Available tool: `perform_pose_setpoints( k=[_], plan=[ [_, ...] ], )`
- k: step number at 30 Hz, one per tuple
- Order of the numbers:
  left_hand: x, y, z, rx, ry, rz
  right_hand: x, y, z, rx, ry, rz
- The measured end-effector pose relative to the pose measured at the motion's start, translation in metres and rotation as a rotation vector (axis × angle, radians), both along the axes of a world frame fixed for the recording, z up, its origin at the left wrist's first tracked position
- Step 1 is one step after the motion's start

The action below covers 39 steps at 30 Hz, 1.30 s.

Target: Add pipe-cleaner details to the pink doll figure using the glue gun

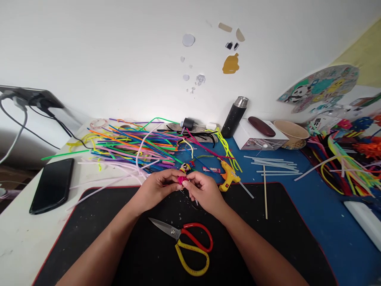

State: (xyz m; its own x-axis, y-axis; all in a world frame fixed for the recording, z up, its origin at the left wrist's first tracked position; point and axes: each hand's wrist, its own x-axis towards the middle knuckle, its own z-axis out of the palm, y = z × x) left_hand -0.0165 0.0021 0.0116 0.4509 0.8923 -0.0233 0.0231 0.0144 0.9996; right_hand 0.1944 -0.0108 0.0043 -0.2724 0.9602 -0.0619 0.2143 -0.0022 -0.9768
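A small magenta fuzzy piece point(182, 180) is pinched between the fingertips of my left hand point(155, 188) and my right hand point(205, 191), above the back part of a black mat point(143, 254). Just behind my fingers sits a small yellow, black and red figure point(185, 167). Scissors point(178, 233) with one red and one yellow handle lie on the mat below my hands, blades pointing left. A yellow glue gun point(228, 176) lies to the right of my right hand, with a clear stick in its rear.
Colourful pipe cleaners point(133, 145) are heaped behind my left hand. A black phone point(52, 186) lies at left. A black bottle point(235, 117), a white box point(253, 137), glue sticks point(275, 165), a wooden stick point(265, 194) and more pipe cleaners point(342, 163) stand or lie right.
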Motion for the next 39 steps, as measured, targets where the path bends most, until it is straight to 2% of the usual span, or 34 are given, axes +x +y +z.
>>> perform_pose_setpoints(
  k=[8,16,23,34,39],
  plan=[
    [0.0001,0.0015,0.0023,-0.072,-0.078,-0.007,-0.0012,-0.0003,0.0041,-0.006,0.005,0.011],
    [-0.0002,0.0043,0.0096,-0.251,-0.168,-0.02,-0.0005,-0.0014,0.0048,0.005,-0.052,0.06],
    [-0.002,0.0064,0.0074,-0.336,-0.172,-0.038,0.0001,-0.0012,0.0072,0.04,-0.117,0.063],
    [-0.0033,0.0061,0.007,-0.35,-0.105,-0.054,0.0011,-0.0014,0.0046,0.183,-0.246,0.077],
    [-0.002,0.0068,0.0063,-0.31,-0.095,0.02,-0.0004,-0.0018,0.0021,0.221,-0.257,0.064]
  ],
)
